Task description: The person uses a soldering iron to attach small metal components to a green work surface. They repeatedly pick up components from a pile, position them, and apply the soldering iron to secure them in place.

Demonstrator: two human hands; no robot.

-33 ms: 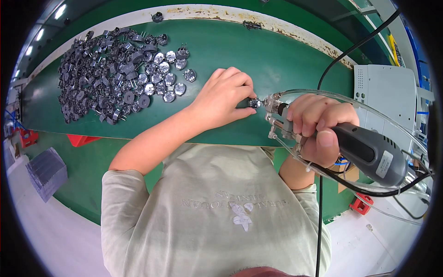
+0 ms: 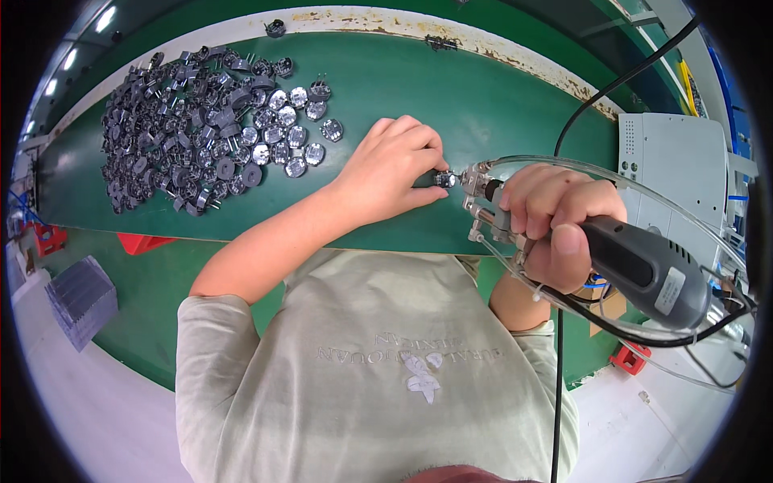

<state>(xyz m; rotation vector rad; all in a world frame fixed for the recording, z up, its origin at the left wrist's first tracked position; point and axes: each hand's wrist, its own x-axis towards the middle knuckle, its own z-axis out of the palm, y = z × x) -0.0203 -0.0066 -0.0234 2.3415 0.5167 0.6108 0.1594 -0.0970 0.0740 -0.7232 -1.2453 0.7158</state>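
Observation:
My left hand rests on the green worktable, its thumb and fingers pinching a small round black plug-like part with shiny metal on it. My right hand is wrapped round a grey powered screwdriver with a metal head and a clear hose. The tip of the screwdriver's head is at the right side of the pinched part; whether they touch, I cannot tell. Left of my hands lies a large pile of similar parts, dark grey and black with metal pins, several of them spread out at its right edge.
A light grey machine box stands at the right end of the table. A black cable and the clear hose run around the screwdriver. One loose part sits on the worn white rail at the back. Below left is a grey-blue bin.

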